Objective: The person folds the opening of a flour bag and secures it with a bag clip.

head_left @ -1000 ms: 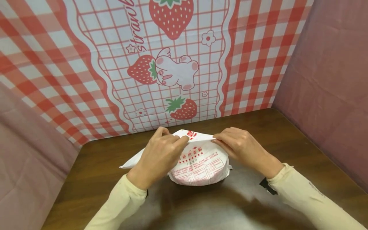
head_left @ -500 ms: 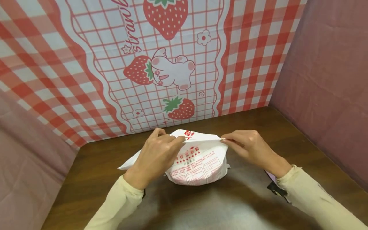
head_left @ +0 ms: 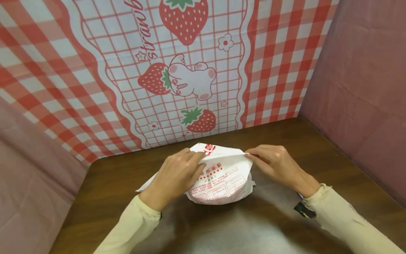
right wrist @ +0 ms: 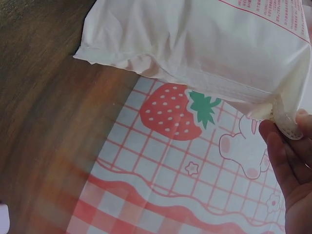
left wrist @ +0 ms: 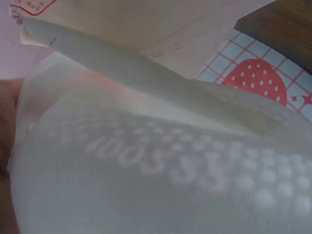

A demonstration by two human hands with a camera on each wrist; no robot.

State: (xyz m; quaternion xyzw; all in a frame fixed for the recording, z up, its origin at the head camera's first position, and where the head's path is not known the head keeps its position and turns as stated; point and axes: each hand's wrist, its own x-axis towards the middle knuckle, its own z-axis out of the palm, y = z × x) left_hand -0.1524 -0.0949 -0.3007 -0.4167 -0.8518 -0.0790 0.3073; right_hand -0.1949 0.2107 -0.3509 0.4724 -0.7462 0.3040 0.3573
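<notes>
A white flour bag [head_left: 222, 190] with red print stands on the table in front of me, its top edge drawn out between my two hands. My left hand [head_left: 176, 176] grips the top left part of the bag, fingers curled over it; the fingertips are partly hidden. At the right end of the top edge, my right hand [head_left: 276, 165] pinches the bag's corner between thumb and fingers. A translucent corner tip [right wrist: 287, 122] with small dots pokes out from that pinch in the right wrist view. A whitish sheet [left wrist: 161, 161] with raised dots and characters fills the left wrist view.
The brown wooden table [head_left: 104, 197] runs around the bag. Behind it hangs a strawberry-patterned checked cloth [head_left: 272, 63], with plain pink cloth [head_left: 364, 88] at the right side. A white pointed flap [head_left: 147, 183] sticks out left of my left hand.
My right hand has moved right along the top edge to the bag's corner, and the edge looks more stretched. My left fingers have shifted on the bag and now lie lower.
</notes>
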